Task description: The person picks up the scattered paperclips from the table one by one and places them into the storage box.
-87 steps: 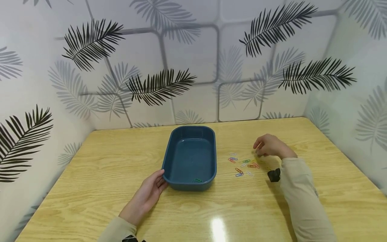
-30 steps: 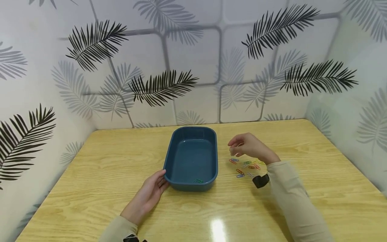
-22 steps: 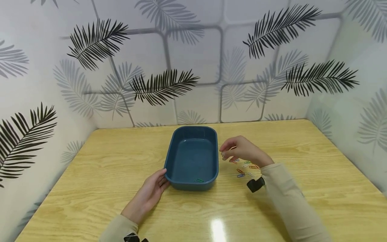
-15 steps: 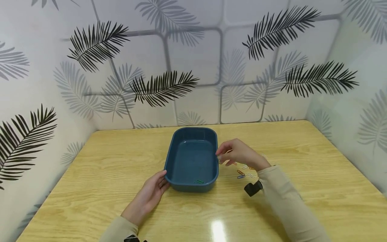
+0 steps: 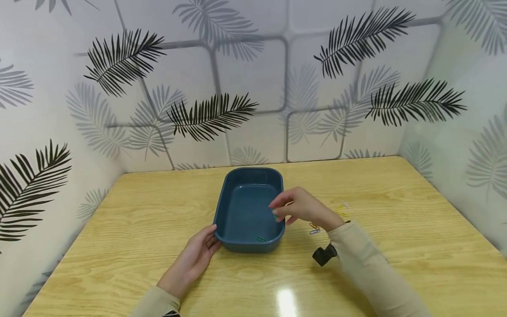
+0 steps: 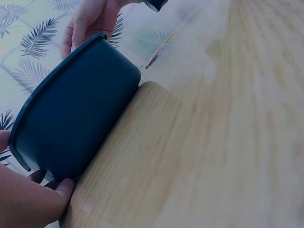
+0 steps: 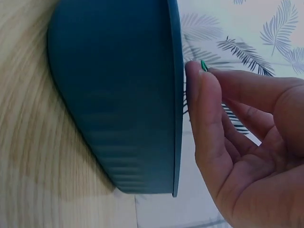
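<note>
Head cam: R hand (image 5: 299, 206) pinches grn clip (image 5: 274, 214), mostly hidden; L hand (image 5: 197, 252) grips tray (image 5: 247, 248).

Green paper clip (image 7: 204, 66), mostly hidden by the right hand (image 5: 299, 205); green clips (image 5: 259, 239) inside the blue tray (image 5: 249, 248), too small to count; beige sleeves (image 5: 374, 266), cut off by the head view's lower edge.

One left hand (image 5: 196, 254); one right hand (image 5: 299, 204); one bin (image 5: 251, 247) between them; one green paper clip (image 7: 204, 65) in the right hand; other green clips (image 5: 260, 239) between the hands, too small to count; one orange clip (image 5: 314, 225) and one blue clip (image 5: 314, 231) nearest the right wrist; one white clip (image 5: 346, 204) and at least two yellow clips (image 5: 343, 214) beyond it.
</note>
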### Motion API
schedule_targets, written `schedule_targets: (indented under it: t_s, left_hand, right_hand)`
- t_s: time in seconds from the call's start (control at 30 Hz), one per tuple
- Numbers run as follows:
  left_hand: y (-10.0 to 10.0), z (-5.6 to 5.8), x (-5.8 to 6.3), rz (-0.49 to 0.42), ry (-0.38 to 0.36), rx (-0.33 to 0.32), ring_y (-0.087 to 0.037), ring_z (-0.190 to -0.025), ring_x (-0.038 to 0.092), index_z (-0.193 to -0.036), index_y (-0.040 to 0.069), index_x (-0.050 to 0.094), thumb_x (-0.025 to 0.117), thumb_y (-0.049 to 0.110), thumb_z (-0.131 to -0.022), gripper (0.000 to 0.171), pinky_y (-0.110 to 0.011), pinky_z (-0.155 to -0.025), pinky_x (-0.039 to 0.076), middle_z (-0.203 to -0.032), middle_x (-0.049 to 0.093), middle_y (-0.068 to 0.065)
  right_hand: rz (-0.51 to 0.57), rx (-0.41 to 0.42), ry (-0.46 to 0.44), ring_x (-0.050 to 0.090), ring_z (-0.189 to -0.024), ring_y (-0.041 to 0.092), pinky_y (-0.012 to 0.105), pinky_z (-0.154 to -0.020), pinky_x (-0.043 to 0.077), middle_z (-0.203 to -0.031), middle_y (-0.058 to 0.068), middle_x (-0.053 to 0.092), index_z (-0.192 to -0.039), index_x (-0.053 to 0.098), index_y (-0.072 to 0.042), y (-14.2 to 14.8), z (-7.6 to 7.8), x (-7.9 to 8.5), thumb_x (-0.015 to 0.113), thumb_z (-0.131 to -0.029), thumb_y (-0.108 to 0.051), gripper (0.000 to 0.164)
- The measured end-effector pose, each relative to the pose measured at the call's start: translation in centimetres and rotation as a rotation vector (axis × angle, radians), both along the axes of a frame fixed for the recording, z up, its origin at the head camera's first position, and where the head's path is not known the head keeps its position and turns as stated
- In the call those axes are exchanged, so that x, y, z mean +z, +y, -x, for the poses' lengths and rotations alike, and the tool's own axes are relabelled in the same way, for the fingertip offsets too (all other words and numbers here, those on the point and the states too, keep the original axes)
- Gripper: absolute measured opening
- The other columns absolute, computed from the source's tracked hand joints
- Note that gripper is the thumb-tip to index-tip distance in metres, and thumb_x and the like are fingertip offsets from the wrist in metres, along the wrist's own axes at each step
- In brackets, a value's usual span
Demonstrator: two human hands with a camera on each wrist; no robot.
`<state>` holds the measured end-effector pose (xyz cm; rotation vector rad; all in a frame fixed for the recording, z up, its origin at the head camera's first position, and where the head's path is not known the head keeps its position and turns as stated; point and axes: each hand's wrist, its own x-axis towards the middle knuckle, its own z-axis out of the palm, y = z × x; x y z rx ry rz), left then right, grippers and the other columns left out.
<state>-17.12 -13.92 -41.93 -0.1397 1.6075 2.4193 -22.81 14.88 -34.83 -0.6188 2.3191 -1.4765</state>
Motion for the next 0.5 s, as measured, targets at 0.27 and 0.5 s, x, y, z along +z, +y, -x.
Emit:
schedule_targets:
  t_s: [0.27,0.5]
  left_hand:
    - [0.05,0.03,0.01,-0.009,0.003,0.007,-0.015,-0.110,0.055,-0.136,-0.011,0.041,0.047,0.016,-0.101,0.045,-0.030,-0.099,0.041,-0.117,0.062,-0.007]
    - [0.08,0.16,-0.09,-0.006,0.014,0.004,-0.016,-0.114,0.053,-0.139,-0.011,0.040,0.047,0.015,-0.101,0.047,-0.031,-0.099,0.041,-0.126,0.058,-0.012]
  right_hand:
    - [0.009,0.028,-0.030,0.069,-0.077,0.023,0.039,-0.063,0.058,-0.102,0.020,0.067,-0.111,0.067,0.005,-0.70,-0.68,0.29,0.065,-0.092,-0.007,0.023]
    - [-0.006,0.039,-0.025,0.068,-0.076,0.023,0.039,-0.065,0.058,-0.092,0.012,0.068,-0.109,0.069,0.003,-0.85,-0.98,0.62,0.066,-0.092,-0.008,0.020]
